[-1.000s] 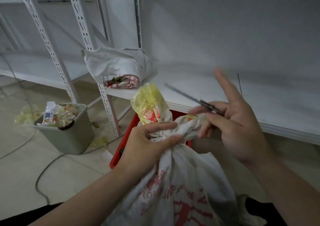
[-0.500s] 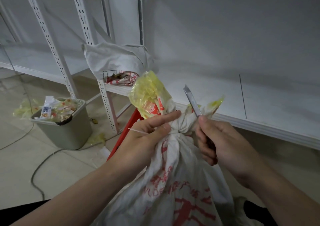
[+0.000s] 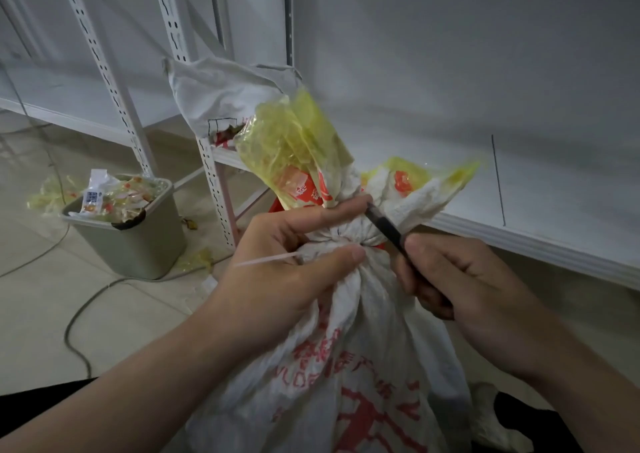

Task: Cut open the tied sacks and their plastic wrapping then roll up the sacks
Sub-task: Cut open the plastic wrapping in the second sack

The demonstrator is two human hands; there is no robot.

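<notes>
Two white sacks show: one tied sack (image 3: 346, 366) with red print, and a second sack (image 3: 221, 95) up and left of it on the shelf (image 3: 554, 192). Two hands meet at the tied sack's neck, the left hand (image 3: 277, 272) on its left and the right hand (image 3: 478, 296) on its right, with one dark cutter (image 3: 384, 225) and one white tie (image 3: 263, 261) there. Yellow plastic wrapping (image 3: 294, 140) rises from that neck in two tufts, and one bin (image 3: 138, 244) stands well left of the tied sack.

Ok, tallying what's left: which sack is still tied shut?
The red-printed sack gripped by the left hand, its neck cinched by a white tie; the sack on the shelf lies open-mouthed.
</notes>
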